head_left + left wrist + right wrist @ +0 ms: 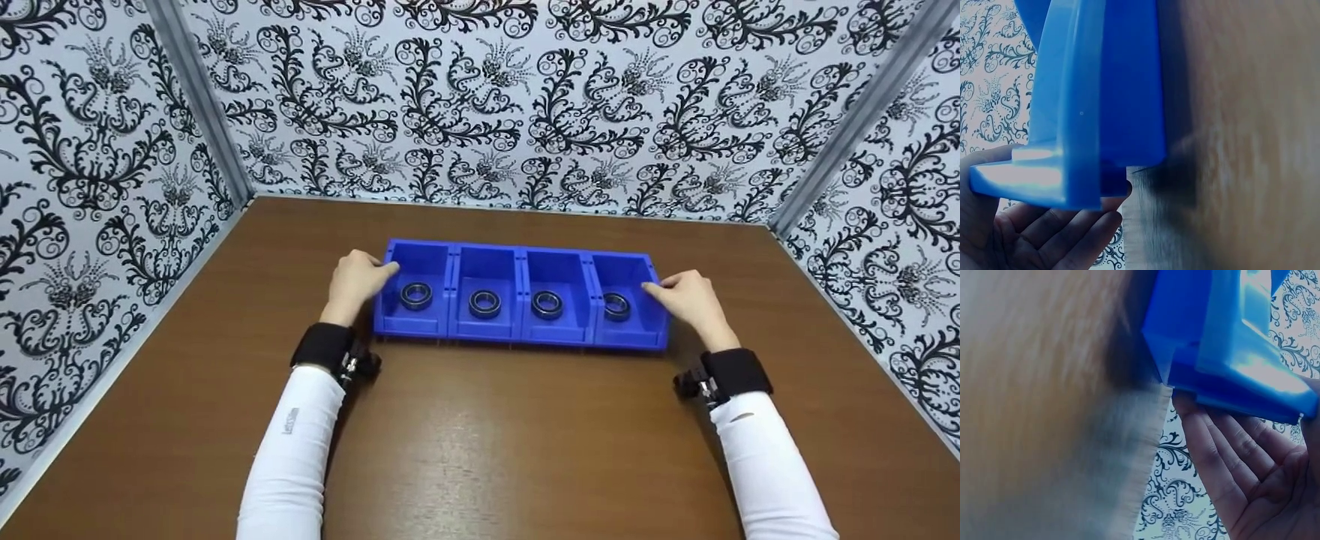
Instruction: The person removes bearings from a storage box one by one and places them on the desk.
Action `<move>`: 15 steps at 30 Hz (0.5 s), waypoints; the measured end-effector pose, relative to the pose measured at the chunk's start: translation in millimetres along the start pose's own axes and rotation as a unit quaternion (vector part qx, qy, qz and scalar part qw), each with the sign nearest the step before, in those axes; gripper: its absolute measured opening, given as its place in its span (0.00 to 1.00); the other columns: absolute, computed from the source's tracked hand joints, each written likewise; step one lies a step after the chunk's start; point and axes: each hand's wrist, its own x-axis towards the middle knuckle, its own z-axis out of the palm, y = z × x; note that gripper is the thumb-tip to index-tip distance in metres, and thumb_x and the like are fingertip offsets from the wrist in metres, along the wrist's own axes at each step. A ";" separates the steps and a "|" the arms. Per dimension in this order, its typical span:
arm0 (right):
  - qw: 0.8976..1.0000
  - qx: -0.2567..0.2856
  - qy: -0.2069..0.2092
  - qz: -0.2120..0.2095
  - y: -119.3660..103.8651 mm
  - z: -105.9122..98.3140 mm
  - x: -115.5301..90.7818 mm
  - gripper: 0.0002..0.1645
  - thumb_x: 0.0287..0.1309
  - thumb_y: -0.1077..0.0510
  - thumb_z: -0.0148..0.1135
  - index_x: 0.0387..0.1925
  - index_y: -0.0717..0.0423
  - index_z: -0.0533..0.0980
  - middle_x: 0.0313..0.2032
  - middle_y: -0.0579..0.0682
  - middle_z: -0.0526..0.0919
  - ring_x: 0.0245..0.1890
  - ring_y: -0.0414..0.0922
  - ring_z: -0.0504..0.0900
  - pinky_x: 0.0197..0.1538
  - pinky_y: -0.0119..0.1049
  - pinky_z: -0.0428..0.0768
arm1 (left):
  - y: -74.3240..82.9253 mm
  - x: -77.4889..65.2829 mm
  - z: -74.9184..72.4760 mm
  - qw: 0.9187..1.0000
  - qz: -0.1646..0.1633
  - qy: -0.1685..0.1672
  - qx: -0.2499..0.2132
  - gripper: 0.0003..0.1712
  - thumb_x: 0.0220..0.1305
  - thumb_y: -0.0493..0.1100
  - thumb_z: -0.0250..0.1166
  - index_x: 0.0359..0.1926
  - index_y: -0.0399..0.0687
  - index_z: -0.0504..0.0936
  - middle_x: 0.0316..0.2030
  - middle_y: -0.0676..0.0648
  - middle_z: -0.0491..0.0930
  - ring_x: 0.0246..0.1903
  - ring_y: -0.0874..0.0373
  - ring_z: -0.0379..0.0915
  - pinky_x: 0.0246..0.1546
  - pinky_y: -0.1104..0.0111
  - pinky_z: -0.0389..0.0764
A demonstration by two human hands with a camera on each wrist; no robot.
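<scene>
A row of joined blue plastic bins (484, 330) spans the space between both hands. In each compartment lies a dark ring-shaped ball bearing, from the leftmost bearing (416, 306) to the rightmost bearing (616, 318). My left hand (356, 281) grips the row's left end, thumb over the side wall; in the left wrist view its fingers reach along the outside of the blue wall (1081, 101). At the opposite end my right hand (690, 300) holds the right side wall the same way, and the right wrist view has its fingers (1224, 455) under the bin's edge.
The brown wooden table (465, 435) stretches around the bins on every side. Patterned white-and-black panels (487, 97) close off the back and both sides, with grey metal posts (202, 97) at the corners. Black camera straps (324, 346) wrap both wrists.
</scene>
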 end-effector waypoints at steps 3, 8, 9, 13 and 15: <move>1.000 -0.005 0.008 -0.016 -2.2 -3.1 -3.5 0.23 0.63 0.47 0.67 0.37 0.67 0.87 0.30 0.60 0.88 0.27 0.49 0.81 0.32 0.37 0.74 | 0.3 0.1 -0.2 1.000 0.000 0.002 -0.001 0.24 0.65 0.57 0.64 0.42 0.40 0.91 0.49 0.34 0.87 0.46 0.39 0.84 0.49 0.48 0.82; 1.000 -0.007 -0.003 -0.022 -7.5 -9.2 -9.4 0.28 0.62 0.47 0.68 0.51 0.69 0.82 0.46 0.69 0.88 0.46 0.66 0.86 0.51 0.57 0.81 | 0.6 -0.1 0.2 1.000 -0.001 0.007 -0.002 0.23 0.65 0.57 0.65 0.37 0.40 0.91 0.44 0.36 0.88 0.39 0.45 0.81 0.44 0.52 0.81; 1.000 -0.007 -0.008 -0.022 -8.7 -10.5 -10.5 0.29 0.63 0.48 0.68 0.54 0.69 0.80 0.48 0.70 0.87 0.50 0.67 0.85 0.55 0.61 0.79 | 0.4 -0.1 0.4 1.000 0.000 0.008 -0.002 0.23 0.65 0.57 0.65 0.37 0.40 0.91 0.43 0.36 0.88 0.38 0.46 0.81 0.44 0.52 0.81; 0.999 -0.006 -0.018 -0.030 -13.7 -15.9 -14.6 0.33 0.62 0.49 0.68 0.61 0.68 0.75 0.57 0.71 0.82 0.58 0.70 0.80 0.61 0.66 0.73 | -0.8 -0.2 1.6 1.000 0.006 0.012 -0.003 0.23 0.65 0.56 0.65 0.35 0.39 0.91 0.42 0.35 0.89 0.37 0.45 0.81 0.44 0.51 0.81; 0.999 -0.008 -0.018 -0.039 -17.6 -19.0 -16.6 0.35 0.62 0.50 0.69 0.63 0.68 0.73 0.60 0.72 0.80 0.59 0.70 0.79 0.62 0.67 0.72 | -1.8 0.2 2.1 1.000 0.011 0.015 -0.001 0.23 0.65 0.56 0.65 0.33 0.40 0.91 0.39 0.36 0.89 0.36 0.45 0.81 0.42 0.52 0.80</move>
